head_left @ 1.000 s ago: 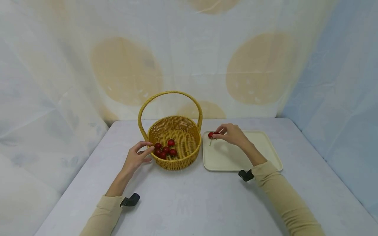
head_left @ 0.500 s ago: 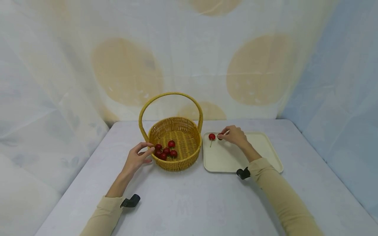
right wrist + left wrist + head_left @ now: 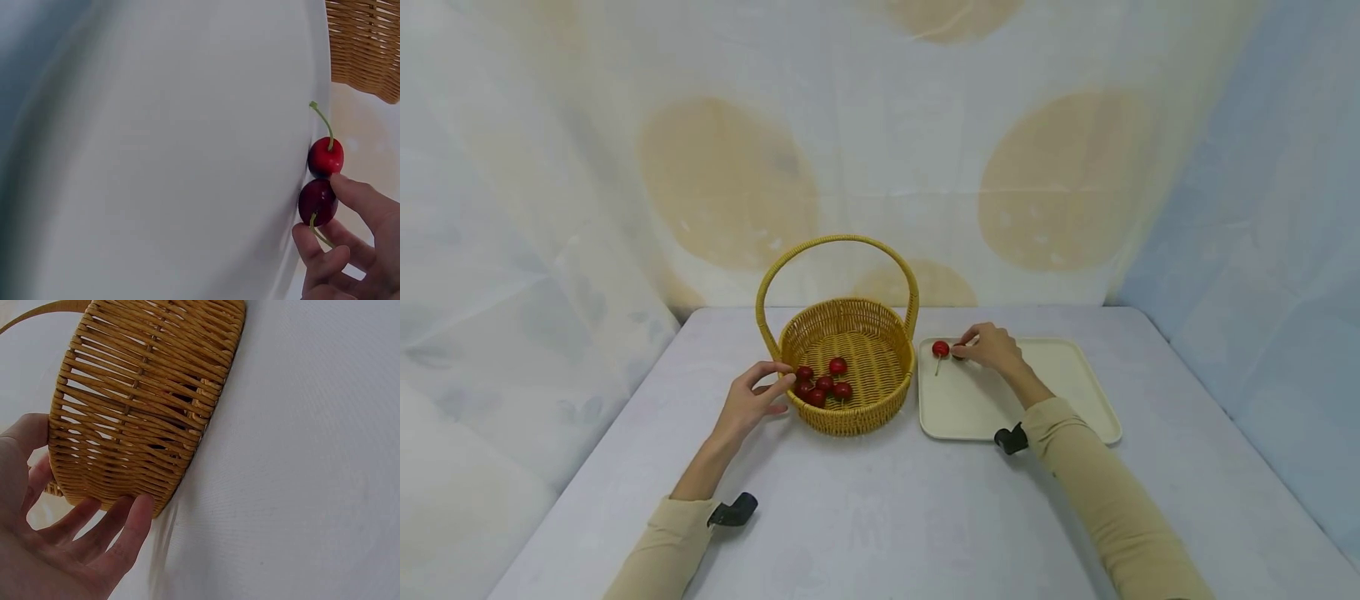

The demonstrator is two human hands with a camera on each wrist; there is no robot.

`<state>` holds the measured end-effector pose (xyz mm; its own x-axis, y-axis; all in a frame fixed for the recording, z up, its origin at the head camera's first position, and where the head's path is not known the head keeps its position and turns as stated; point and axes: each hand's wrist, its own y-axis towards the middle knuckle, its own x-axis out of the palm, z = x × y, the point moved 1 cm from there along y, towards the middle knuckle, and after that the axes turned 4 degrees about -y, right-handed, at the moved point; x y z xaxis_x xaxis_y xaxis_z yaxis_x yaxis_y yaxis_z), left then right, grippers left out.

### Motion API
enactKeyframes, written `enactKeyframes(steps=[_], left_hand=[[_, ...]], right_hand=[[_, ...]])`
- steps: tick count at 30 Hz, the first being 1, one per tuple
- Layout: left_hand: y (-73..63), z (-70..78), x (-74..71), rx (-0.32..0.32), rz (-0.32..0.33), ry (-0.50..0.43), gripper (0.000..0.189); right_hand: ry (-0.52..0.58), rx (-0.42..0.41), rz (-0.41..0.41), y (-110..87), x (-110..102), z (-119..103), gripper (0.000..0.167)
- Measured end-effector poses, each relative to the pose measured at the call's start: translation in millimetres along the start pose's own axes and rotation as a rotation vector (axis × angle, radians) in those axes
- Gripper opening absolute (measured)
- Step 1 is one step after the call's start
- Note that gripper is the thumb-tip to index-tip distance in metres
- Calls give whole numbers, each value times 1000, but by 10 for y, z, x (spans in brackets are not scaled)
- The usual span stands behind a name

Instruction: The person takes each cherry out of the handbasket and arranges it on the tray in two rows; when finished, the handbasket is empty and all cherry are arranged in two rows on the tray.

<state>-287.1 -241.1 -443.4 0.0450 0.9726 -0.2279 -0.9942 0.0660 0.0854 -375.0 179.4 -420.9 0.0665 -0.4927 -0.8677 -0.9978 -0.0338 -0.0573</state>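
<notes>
My left hand (image 3: 748, 404) holds the near-left rim of a yellow woven basket (image 3: 850, 423), which has a tall arched handle. In the left wrist view its fingers (image 3: 128, 534) lie against the wicker side. Several red cherries (image 3: 823, 384) are grouped at the left inside the basket. Over the far-left part of a cream tray (image 3: 962, 412), my right hand (image 3: 995, 350) pinches a dark red cherry (image 3: 317, 201) between thumb and fingers. A brighter red cherry (image 3: 941, 348) with a green stem lies on the tray just left of it.
The basket and tray stand side by side on a white table (image 3: 880, 508). A patterned curtain (image 3: 895, 167) hangs behind the table's far edge, with more sheeting at both sides. Black camera mounts (image 3: 733, 509) project from both wrists.
My right hand has shifted slightly right with the dark cherry, opening a small gap from the brighter cherry, which stays put. My left hand stays at the basket rim.
</notes>
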Motion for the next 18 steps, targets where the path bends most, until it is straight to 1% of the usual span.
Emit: enactKeyframes(steps=[4,7,12,15,18], left_hand=[[3,2,4,-5,-10,-14,47],[10,-10,-1,-8,-12,-14,48],[15,-17,-4,-13,2,7,50],[11,-18,-5,-9,7,14,50],[3,-10,0,-4,9,8,50]], right_hand=[[3,1,-14,-15,-7,17,46],[-2,-29,-17,-18,-16,21,47],[-12,-119,-31,23,-15,24,40],[-20,-138,-33,45,-8,34,35],[-17,-131,-27,40,-13,31,33]])
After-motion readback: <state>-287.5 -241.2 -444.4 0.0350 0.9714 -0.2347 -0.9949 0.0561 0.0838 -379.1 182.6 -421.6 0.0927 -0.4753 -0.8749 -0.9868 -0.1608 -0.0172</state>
